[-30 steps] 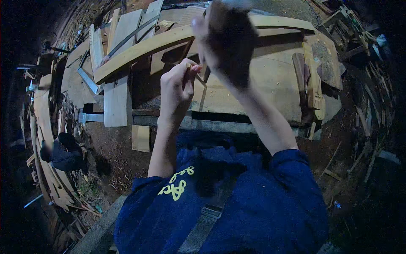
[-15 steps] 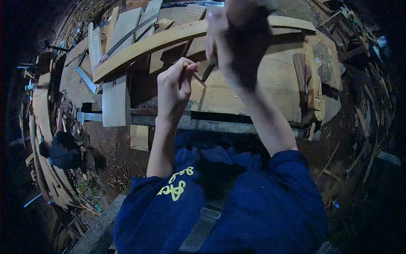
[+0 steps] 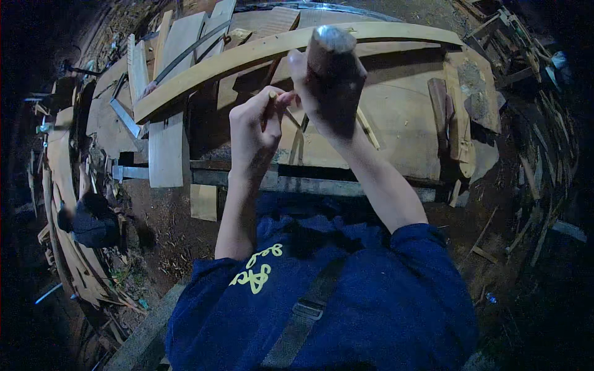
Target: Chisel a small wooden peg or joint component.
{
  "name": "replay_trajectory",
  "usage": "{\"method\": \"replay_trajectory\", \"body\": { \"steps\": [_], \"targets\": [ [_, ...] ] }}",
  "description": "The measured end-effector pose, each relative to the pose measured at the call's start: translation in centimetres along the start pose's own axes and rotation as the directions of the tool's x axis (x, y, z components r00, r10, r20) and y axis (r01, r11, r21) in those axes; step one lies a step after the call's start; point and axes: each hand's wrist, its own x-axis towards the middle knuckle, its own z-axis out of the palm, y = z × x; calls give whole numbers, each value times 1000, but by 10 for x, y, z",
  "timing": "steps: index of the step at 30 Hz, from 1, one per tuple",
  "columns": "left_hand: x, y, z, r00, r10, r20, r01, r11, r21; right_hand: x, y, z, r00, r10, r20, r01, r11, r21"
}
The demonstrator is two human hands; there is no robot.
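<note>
My right hand [image 3: 328, 102] is closed around a hammer, raised over the bench. The hammer's brown head [image 3: 334, 49] has a shiny end facing up, and a thin pale length like its handle [image 3: 369, 130] shows below the hand. My left hand [image 3: 255, 120] is closed in a pinch just left of it, with a small yellowish tip showing between thumb and finger; what it holds is mostly hidden. Beyond both hands a long curved wooden beam [image 3: 229, 65] lies across the bench [image 3: 396, 123].
Loose boards [image 3: 167, 151] and a metal bar [image 3: 195, 49] lie at the bench's left. Short wood pieces [image 3: 458, 117] lie at its right end. Another person [image 3: 93, 219] is low at the far left beside long planks [image 3: 68, 179]. Scrap wood covers the ground at right.
My right hand has come down and slightly left, turning so the hammer's shiny end and pale handle show. My left hand has hardly moved.
</note>
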Motion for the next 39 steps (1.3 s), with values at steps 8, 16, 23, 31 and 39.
{"method": "replay_trajectory", "body": {
  "steps": [8,16,23,31,39],
  "targets": [
    [-6,-11,2,990,-92,-109,83,993,-84,27,-34,-18,989,148,-19,-149,989,-26],
    [-15,-23,-1,977,-121,-174,95,984,-151,33,-47,-10,960,279,-35,-242,884,400],
    [-17,-19,1,977,-61,-204,48,996,-70,26,-23,4,994,56,-91,-48,994,95],
    [-15,-3,-12,986,-148,-74,142,986,-84,26,-21,14,950,-298,-92,263,925,-274],
    [-11,0,-27,995,-102,19,99,989,114,36,-40,1,993,82,-84,-67,984,162]
  ]
}}
